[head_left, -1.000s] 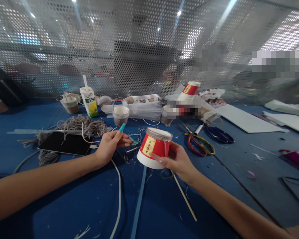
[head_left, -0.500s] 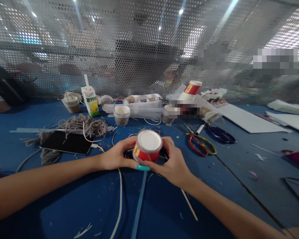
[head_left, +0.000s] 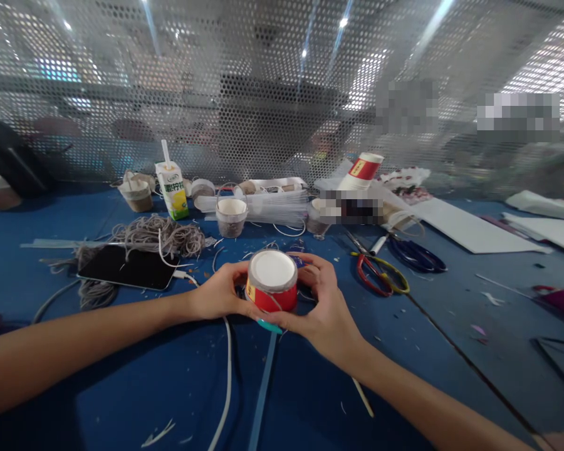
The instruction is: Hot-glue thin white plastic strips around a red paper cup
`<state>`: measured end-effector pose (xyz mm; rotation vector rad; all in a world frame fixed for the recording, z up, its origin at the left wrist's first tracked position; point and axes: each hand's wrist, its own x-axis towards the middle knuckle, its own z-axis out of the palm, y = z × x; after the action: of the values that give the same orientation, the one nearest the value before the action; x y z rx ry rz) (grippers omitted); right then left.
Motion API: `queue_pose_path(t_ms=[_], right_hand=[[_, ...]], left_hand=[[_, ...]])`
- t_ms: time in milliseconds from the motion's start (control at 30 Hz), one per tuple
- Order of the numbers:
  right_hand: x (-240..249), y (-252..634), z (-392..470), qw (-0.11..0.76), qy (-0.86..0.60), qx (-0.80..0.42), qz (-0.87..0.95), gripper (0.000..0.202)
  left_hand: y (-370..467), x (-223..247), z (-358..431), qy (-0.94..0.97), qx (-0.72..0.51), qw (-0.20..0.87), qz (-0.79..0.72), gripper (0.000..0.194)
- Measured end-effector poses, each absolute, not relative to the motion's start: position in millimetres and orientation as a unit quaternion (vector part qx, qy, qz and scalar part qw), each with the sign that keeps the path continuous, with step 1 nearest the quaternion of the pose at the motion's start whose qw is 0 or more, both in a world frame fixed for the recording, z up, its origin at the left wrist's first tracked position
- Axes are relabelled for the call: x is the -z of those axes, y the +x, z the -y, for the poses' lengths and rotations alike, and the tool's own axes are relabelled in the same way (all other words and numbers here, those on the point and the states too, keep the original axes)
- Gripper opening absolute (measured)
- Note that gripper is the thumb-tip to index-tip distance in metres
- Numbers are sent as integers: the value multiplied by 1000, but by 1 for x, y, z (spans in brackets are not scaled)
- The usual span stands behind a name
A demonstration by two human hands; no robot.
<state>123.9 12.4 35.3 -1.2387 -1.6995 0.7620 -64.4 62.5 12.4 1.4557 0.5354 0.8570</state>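
Between my two hands is a red paper cup, bottom up, with its round white base tilted toward me. Grey cord rings the edge of the base, and a strand crosses the red side. My left hand grips the cup from the left, its thumb with a long turquoise nail low on the front. On the right side, my right hand holds the cup, thumb across the front and fingers curled behind. A dark blue object, partly hidden, lies behind the cup.
Grey yarn and a black phone lie left, near a drink carton. Small cord-wrapped cups stand behind. Scissors, a white board and a stick are at right. A white cable runs toward me.
The cup has shifted slightly left and down and turned a little, showing more of its red side. My right hand's fingers have moved behind it, and the turquoise nail sits lower.
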Motion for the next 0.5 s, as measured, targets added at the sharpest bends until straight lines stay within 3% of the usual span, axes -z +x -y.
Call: queue_pose_path(t_ms=[167,233,367,433,500], right_hand=[[-33,127,-12,438,-485,-330,681,85],[-32,129,-14,450,-470,-308,694,72],[-28,138,-21,540,-401,-169,721,40],[-27,145,-24,568,-364,-94,732,41],[-28,150,-23,523,-389,-77,754,41]], left_hand=[[-64,-15,-62,605,-393,645,-251,57],[-64,-14,-63,579,-402,666,-244,55],[-67,-15,-67,546,-389,702,-241,50],[-67,-17,-68,539,-377,715,-236,53],[-67,-18,-68,535,-377,719,-234,53]])
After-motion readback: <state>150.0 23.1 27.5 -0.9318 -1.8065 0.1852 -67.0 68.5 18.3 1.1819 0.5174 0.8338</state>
